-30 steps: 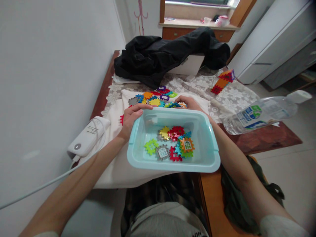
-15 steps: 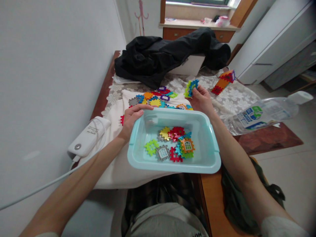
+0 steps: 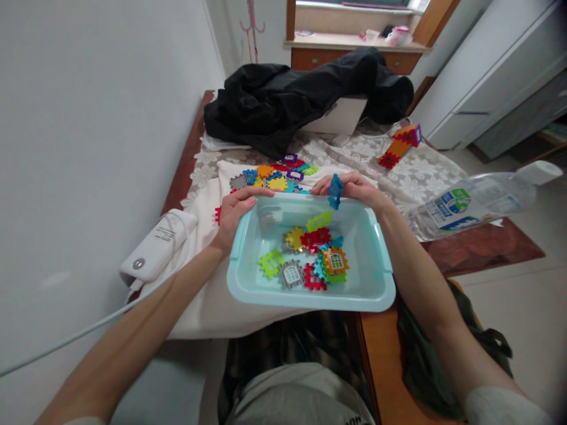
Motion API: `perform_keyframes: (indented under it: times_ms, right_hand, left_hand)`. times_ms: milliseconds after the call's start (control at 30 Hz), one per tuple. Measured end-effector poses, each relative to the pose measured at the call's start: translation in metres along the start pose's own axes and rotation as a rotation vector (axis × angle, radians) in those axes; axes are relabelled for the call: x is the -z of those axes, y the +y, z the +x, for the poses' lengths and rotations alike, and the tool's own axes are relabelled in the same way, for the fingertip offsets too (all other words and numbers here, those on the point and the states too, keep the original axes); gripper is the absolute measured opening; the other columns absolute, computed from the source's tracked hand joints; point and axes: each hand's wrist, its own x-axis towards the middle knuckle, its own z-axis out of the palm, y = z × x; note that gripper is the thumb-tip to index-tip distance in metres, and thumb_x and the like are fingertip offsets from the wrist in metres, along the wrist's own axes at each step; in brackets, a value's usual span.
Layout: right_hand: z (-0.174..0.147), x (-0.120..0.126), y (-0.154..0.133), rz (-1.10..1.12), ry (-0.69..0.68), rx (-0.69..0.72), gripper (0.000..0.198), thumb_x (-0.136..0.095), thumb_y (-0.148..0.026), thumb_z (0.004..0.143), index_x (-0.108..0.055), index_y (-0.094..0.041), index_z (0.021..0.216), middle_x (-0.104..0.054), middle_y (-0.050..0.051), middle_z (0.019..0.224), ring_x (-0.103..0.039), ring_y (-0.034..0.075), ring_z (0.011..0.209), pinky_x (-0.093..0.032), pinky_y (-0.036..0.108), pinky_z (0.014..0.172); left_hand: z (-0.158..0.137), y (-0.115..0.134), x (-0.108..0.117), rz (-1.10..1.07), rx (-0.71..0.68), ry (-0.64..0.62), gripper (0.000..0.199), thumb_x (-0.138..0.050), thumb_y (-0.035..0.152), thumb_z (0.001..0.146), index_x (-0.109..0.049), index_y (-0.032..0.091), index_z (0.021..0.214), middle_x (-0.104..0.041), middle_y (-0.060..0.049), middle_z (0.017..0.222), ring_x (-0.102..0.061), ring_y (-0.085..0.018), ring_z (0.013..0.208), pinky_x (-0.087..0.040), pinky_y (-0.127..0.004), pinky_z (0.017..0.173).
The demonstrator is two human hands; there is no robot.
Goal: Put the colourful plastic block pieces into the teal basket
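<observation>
My left hand is closed on the far left rim of a pale turquoise plastic basin. Over the far right rim is my right hand, fingers stretched out to the left. A blue toothed building piece stands edge-on in front of those fingers; whether it still touches them is unclear. Below it, a lime-green frame piece is tilted inside the basin near the far wall. On the basin floor lie a grey window piece, an orange window piece, a yellow piece and several others.
Behind the basin, several loose pieces lie on a white cloth. An orange-red assembled shape stands far right, beyond a large plastic bottle. At left is a white power strip with a cable; black fabric covers the back.
My right hand has moved left and down to the basin's far rim, its fingers spreading. The lime-green piece has left the hand and is inside the basin. My left hand stays put.
</observation>
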Motion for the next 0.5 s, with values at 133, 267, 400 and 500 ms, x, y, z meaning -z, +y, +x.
perform_keyframes:
  times_ms: [133, 267, 400, 500]
  right_hand:
    - [-0.003, -0.015, -0.006, 0.090, 0.095, -0.067, 0.075, -0.065, -0.096, 0.081, -0.087, -0.028, 0.103, -0.083, 0.011, 0.116, -0.078, 0.031, 0.112, -0.065, 0.047, 0.101]
    - [0.000, -0.014, 0.004, -0.010, 0.242, -0.049, 0.066, -0.063, -0.090, 0.089, -0.085, -0.028, 0.094, -0.083, 0.008, 0.104, -0.078, 0.028, 0.102, -0.065, 0.046, 0.098]
    - [0.009, -0.001, 0.027, -0.415, 0.255, 0.010, 0.045, -0.075, -0.067, 0.095, -0.084, -0.033, 0.123, -0.081, 0.007, 0.132, -0.073, 0.031, 0.127, -0.052, 0.052, 0.120]
    - [0.011, 0.006, 0.049, -0.567, 0.141, 0.017, 0.051, -0.088, -0.052, 0.085, -0.082, -0.034, 0.132, -0.074, 0.007, 0.149, -0.063, 0.036, 0.144, -0.041, 0.056, 0.130]
  left_hand:
    - [0.000, 0.000, 0.000, -0.011, 0.003, 0.009, 0.028, -0.075, 0.040, 0.088, -0.088, 0.017, 0.098, -0.086, -0.014, 0.114, -0.081, -0.029, 0.100, -0.066, -0.034, 0.081]
    - [0.000, 0.000, 0.000, -0.022, 0.006, -0.001, 0.026, -0.074, 0.038, 0.088, -0.088, 0.018, 0.097, -0.086, -0.014, 0.117, -0.081, -0.029, 0.099, -0.066, -0.036, 0.082]
    - [-0.001, 0.000, 0.000, -0.003, -0.007, -0.004, 0.027, -0.073, 0.039, 0.089, -0.088, 0.018, 0.098, -0.086, -0.013, 0.114, -0.081, -0.030, 0.102, -0.066, -0.038, 0.087]
    - [-0.001, -0.001, 0.001, -0.002, 0.004, 0.013, 0.028, -0.075, 0.041, 0.088, -0.088, 0.017, 0.097, -0.086, -0.014, 0.113, -0.080, -0.031, 0.103, -0.065, -0.037, 0.087]
